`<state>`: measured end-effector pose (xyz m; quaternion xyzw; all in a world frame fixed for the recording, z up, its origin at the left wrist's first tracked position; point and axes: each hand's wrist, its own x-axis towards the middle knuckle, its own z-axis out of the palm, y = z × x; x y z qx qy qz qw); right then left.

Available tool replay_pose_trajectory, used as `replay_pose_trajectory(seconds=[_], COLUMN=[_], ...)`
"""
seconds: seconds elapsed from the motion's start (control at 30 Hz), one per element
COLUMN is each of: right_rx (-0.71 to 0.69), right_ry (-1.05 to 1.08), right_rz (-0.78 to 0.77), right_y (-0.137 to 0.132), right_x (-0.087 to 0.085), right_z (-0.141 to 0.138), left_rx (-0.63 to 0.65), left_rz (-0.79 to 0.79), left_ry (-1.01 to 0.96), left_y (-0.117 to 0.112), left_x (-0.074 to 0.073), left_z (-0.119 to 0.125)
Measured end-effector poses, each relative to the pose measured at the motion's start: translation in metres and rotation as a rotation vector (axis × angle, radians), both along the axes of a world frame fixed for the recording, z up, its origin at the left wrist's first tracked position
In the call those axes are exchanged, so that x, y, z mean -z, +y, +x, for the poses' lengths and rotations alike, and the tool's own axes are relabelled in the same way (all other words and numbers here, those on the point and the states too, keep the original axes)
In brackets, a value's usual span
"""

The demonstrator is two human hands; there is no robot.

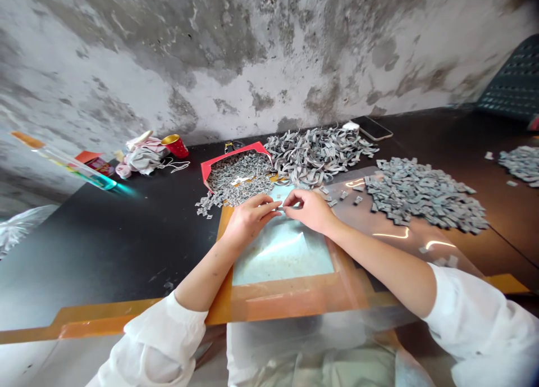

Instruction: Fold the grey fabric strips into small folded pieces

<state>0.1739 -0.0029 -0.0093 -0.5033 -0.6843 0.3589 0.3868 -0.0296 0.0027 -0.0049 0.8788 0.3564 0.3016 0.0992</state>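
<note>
My left hand [249, 215] and my right hand [309, 208] meet fingertip to fingertip over a pale blue mat [282, 249] framed in orange tape. Between the fingertips both hands pinch a small grey piece [283, 207], too small to make out in detail. Just beyond my left hand stands a red tray [210, 168] filled with small grey pieces, some spilled on the black table [126, 235] in front of it. A heap of long grey strips [314, 151] lies behind my right hand. To the right a broad pile of cut grey tabs [425, 193] rests on a clear plastic sheet [391, 232].
A red and gold cup [176, 145] and crumpled cloth [143, 156] sit at the back left by the stained wall. A phone [374, 128] lies behind the strips. Another grey pile [522, 163] is at far right, below a dark perforated crate [514, 83].
</note>
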Motion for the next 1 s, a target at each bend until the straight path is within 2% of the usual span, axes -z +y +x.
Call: replay_pose_trajectory(seconds=[0.13,0.27,0.5,0.7,1.0], right_rx=[-0.040,-0.012,-0.012,0.067,0.024], right_ry=[0.011,0.014,0.009,-0.055,-0.060], right_rz=[-0.019,-0.018,-0.008,-0.005,-0.031], right_y=[-0.0012,-0.0012,-0.0026,-0.0050,-0.0031], right_x=[-0.0017,-0.0026,-0.0025,-0.0037,-0.0042], right_z=[-0.0003,-0.0004,-0.0021,-0.0026,-0.0003], left_rx=[0.013,0.043,0.096,0.074,0.101], left_rz=[-0.019,-0.013,0.016,-0.013,-0.008], left_ry=[-0.010,-0.047,-0.086,-0.126,-0.113], left_y=[0.0000,0.0003,0.0037,0.0028,0.0041], left_x=[-0.0018,-0.0035,0.0015,0.0053,0.0047], left_z=[-0.0003,-0.0005,0.0000,0.0018,0.0018])
